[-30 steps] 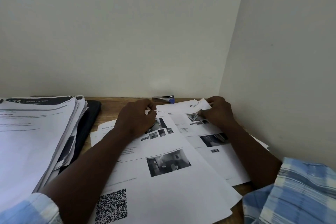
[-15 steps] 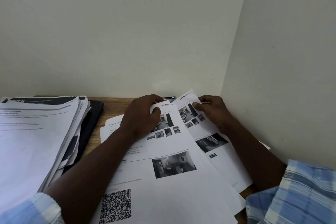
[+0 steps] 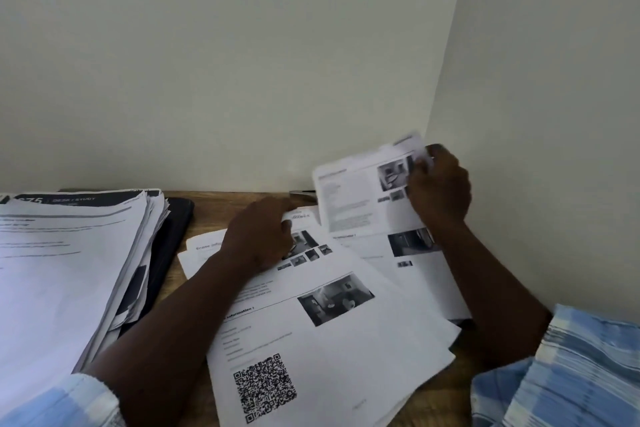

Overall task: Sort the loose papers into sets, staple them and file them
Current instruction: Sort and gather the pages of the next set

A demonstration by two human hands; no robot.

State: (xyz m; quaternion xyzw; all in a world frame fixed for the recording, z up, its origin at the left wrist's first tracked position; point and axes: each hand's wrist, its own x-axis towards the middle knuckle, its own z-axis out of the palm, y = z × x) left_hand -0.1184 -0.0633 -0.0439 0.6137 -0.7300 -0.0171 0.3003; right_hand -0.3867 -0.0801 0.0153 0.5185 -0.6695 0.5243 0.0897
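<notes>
Office: wooden desk (image 3: 221, 208), paper stacks (image 3: 69, 270).

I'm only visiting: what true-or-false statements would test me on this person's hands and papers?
1. The right hand holds a printed white sheet raised above the wooden desk. True.
2. The left hand hangs in the air, touching nothing. False: it grips the top edge of the white sheet with the QR code, which lies flat.
3. A tall stack of white papers sits at the desk's left. True.
4. The QR code is on the raised sheet. False: it is on the flat sheet under the left hand.
</notes>
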